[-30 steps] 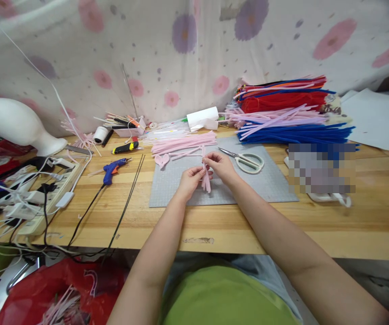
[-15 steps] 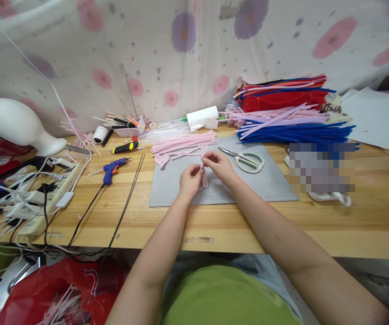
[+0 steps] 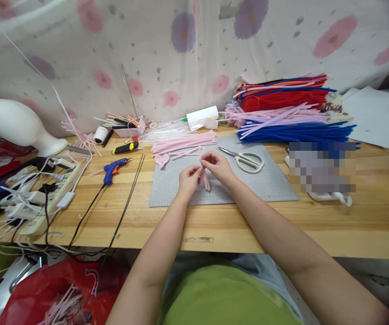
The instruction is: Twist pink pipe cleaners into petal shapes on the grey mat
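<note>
Above the grey cutting mat (image 3: pixel 167 194), my left hand (image 3: pixel 189 181) and my right hand (image 3: pixel 216 167) meet with fingertips pinched on a small bundle of pink pipe cleaners (image 3: pixel 205 181). One end sticks up between the hands and looped ends hang below them. A pink heart-shaped piece (image 3: pixel 162 161) lies on the mat to the left. Behind the hands is a row of loose pink pipe cleaners (image 3: pixel 181 143). Scissors with pale green handles (image 3: pixel 249 161) rest to the right of my right hand.
Left on the table are a blue glue gun (image 3: pixel 113 171), a yellow-black cutter (image 3: pixel 125 147), thin dark rods (image 3: pixel 127 205) and a cabled power strip (image 3: pixel 34 221). Blue pipe cleaners (image 3: pixel 292 133) lie at back right. A red bag (image 3: pixel 93 289) is below the table edge.
The pink bundle has tilted slightly, its upper end shifting left and its lower loops spreading to the right. Both hands have moved only a little and still pinch it.
</note>
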Available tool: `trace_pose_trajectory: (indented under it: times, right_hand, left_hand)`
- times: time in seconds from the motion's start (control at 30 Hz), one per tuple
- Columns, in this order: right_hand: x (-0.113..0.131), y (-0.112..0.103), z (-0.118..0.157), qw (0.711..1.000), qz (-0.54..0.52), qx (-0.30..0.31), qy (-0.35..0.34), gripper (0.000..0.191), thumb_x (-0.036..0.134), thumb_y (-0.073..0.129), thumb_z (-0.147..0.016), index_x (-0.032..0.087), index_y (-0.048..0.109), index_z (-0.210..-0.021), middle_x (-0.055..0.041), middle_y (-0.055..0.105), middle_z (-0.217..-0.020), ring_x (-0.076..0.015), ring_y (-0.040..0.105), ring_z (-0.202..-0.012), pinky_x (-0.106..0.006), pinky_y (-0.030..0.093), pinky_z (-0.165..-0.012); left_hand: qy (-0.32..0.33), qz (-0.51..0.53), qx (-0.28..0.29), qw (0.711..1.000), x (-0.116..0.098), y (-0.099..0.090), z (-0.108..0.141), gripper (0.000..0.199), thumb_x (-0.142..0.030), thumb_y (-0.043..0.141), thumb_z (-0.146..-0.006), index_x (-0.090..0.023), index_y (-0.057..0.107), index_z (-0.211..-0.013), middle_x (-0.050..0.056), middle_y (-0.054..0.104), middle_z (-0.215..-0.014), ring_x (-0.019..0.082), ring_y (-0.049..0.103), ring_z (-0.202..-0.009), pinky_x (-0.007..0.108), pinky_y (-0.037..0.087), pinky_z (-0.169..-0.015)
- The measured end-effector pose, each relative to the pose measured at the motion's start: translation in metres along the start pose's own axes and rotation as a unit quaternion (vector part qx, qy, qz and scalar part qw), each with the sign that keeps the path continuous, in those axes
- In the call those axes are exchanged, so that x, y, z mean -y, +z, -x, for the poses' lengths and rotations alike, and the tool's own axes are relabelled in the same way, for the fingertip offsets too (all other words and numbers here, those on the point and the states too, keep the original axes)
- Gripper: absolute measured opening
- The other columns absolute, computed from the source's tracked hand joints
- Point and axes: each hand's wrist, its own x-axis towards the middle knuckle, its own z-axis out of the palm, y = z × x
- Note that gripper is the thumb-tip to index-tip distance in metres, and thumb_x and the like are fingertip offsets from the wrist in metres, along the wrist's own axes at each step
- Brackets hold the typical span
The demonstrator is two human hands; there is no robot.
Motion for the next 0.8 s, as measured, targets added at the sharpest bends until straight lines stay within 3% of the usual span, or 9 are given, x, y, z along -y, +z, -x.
trace_pose_trajectory:
  times: [0.13, 0.33, 0.53, 0.7, 0.8]
  right_hand:
    - [0.002, 0.001, 0.001, 0.997, -0.068, 0.002, 0.046, 0.017, 0.027, 0.064, -0.057, 0.018, 0.052, -0.064, 0.0040, 0.051, -0.060, -0.0087, 0.047, -0.056, -0.025, 0.040, -0.059]
    - [0.008, 0.002, 0.005, 0.982, -0.146, 0.010, 0.123, 0.020, 0.031, 0.065, -0.055, 0.018, 0.052, -0.063, 0.0039, 0.053, -0.062, -0.0079, 0.048, -0.056, -0.025, 0.041, -0.060]
    - [0.006, -0.007, 0.002, 0.983, -0.123, 0.012, 0.133, 0.022, 0.029, 0.068, -0.053, 0.017, 0.053, -0.064, 0.0044, 0.054, -0.062, -0.0077, 0.049, -0.057, -0.023, 0.040, -0.058]
    - [0.004, -0.012, -0.001, 0.984, -0.116, -0.015, 0.137, 0.017, 0.026, 0.065, -0.054, 0.017, 0.052, -0.060, 0.0032, 0.056, -0.063, -0.0076, 0.049, -0.057, -0.022, 0.038, -0.056]
    - [0.006, -0.013, 0.000, 0.988, -0.090, 0.006, 0.128, 0.019, 0.029, 0.066, -0.056, 0.017, 0.053, -0.063, 0.0034, 0.056, -0.062, -0.0075, 0.048, -0.055, -0.022, 0.038, -0.055]
  left_hand:
    - [-0.014, 0.036, -0.001, 0.999, -0.004, -0.001, 0.001, 0.020, -0.031, 0.067, -0.056, -0.013, 0.060, -0.062, -0.002, 0.057, -0.057, 0.008, 0.050, -0.052, 0.022, 0.040, -0.054]
    - [-0.095, 0.108, 0.100, 0.985, -0.009, -0.003, 0.001, 0.026, -0.033, 0.069, -0.054, -0.013, 0.053, -0.059, -0.002, 0.055, -0.056, 0.007, 0.051, -0.051, 0.022, 0.043, -0.053]
    - [-0.068, 0.085, 0.084, 0.991, -0.005, -0.001, 0.002, 0.028, -0.037, 0.068, -0.057, -0.013, 0.058, -0.066, -0.001, 0.057, -0.059, 0.007, 0.051, -0.052, 0.020, 0.041, -0.048]
    - [-0.081, 0.060, 0.107, 0.989, -0.006, -0.001, 0.003, 0.032, -0.035, 0.070, -0.054, -0.013, 0.062, -0.076, 0.001, 0.060, -0.066, 0.008, 0.053, -0.053, 0.022, 0.043, -0.050]
    - [-0.081, 0.051, 0.093, 0.991, -0.007, 0.000, 0.004, 0.032, -0.035, 0.070, -0.053, -0.012, 0.061, -0.074, 0.000, 0.060, -0.065, 0.008, 0.053, -0.052, 0.023, 0.043, -0.050]
